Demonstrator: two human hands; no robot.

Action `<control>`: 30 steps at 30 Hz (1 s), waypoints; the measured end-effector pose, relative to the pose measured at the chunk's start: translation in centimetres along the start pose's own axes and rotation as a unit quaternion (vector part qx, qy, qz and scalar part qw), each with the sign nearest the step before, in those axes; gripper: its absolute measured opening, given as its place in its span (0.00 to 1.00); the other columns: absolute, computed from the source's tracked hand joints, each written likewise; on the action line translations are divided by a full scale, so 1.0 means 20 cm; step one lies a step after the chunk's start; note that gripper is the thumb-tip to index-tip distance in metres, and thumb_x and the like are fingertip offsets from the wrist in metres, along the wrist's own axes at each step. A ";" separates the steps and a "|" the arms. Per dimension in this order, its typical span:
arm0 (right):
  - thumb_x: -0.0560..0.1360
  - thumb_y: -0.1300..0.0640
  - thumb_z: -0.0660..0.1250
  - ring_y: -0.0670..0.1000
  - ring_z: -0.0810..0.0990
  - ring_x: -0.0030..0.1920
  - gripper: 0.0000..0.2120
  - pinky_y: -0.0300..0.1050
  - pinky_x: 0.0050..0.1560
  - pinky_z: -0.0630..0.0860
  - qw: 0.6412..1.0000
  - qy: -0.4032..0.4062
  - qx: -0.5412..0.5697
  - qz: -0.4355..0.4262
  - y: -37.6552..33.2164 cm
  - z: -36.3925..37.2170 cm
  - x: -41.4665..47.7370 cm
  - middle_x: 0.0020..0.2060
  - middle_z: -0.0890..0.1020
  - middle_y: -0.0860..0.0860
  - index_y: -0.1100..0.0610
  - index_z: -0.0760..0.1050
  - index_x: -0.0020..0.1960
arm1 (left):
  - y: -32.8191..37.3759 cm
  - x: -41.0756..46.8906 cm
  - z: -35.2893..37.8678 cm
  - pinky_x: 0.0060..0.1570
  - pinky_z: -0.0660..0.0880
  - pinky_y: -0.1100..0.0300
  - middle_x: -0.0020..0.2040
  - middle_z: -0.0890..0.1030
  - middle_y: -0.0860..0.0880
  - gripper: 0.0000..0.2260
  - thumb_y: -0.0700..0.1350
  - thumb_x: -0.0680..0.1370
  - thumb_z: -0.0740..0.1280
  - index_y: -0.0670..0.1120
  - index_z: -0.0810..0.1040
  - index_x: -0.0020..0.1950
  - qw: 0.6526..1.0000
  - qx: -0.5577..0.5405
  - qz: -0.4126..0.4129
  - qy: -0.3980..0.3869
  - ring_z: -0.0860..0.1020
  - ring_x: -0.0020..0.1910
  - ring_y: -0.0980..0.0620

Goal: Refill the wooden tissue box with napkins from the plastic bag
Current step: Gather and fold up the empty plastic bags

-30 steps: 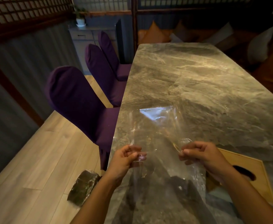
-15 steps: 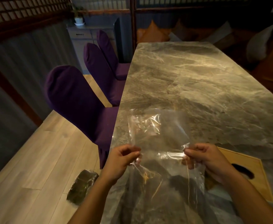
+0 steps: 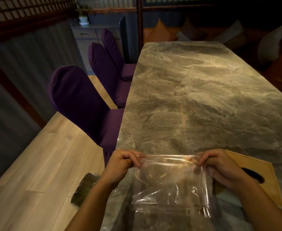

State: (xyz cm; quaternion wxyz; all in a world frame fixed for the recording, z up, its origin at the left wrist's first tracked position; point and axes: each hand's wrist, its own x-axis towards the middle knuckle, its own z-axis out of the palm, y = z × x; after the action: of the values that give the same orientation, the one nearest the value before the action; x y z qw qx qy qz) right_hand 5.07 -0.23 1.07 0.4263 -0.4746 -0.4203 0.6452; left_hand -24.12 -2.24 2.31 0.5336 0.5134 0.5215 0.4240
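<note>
Over marble table (image 3: 195, 97), both hands (image 3: 120, 165) pinch plastic bag (image 3: 172, 184) stretched left-right, hanging downward.

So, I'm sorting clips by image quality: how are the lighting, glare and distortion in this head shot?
Head view: dim, warm light falls on the marble table while the surrounding room sinks into shadow; the clear plastic bag shows only through streaky glare; the wide-angle lens bows the table's edges; both hands, left hand and right hand, look slightly soft.
</note>
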 end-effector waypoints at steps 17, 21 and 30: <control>0.67 0.74 0.65 0.48 0.76 0.41 0.28 0.38 0.41 0.75 0.929 -0.228 -0.289 -0.043 -0.20 0.34 0.05 0.43 0.80 0.54 0.50 0.72 0.61 | -0.07 -0.06 0.19 0.52 0.78 0.62 0.51 0.82 0.44 0.16 0.37 0.70 0.72 0.40 0.77 0.57 0.970 0.106 -0.094 -0.196 0.81 0.48 0.55; 0.69 0.68 0.70 0.51 0.78 0.46 0.28 0.40 0.48 0.76 0.904 -0.215 -0.366 -0.056 -0.26 0.39 0.04 0.46 0.81 0.50 0.48 0.68 0.63 | -0.06 -0.07 0.19 0.55 0.78 0.53 0.49 0.84 0.39 0.09 0.34 0.73 0.67 0.37 0.80 0.52 0.988 0.070 -0.052 -0.131 0.82 0.49 0.46; 0.55 0.52 0.80 0.46 0.83 0.49 0.46 0.36 0.43 0.79 0.973 -0.105 -0.208 -0.006 -0.12 0.41 0.02 0.54 0.79 0.53 0.45 0.62 0.68 | -0.07 -0.10 -0.01 0.38 0.80 0.61 0.41 0.83 0.45 0.04 0.36 0.74 0.67 0.40 0.79 0.48 0.997 -0.024 -0.058 0.034 0.82 0.38 0.53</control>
State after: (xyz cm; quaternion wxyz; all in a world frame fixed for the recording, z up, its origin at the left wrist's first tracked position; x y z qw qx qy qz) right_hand -2.63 -0.27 4.76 0.2762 -0.4798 -0.5905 0.5873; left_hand -24.57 -4.37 1.16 0.5513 0.4549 0.5580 0.4217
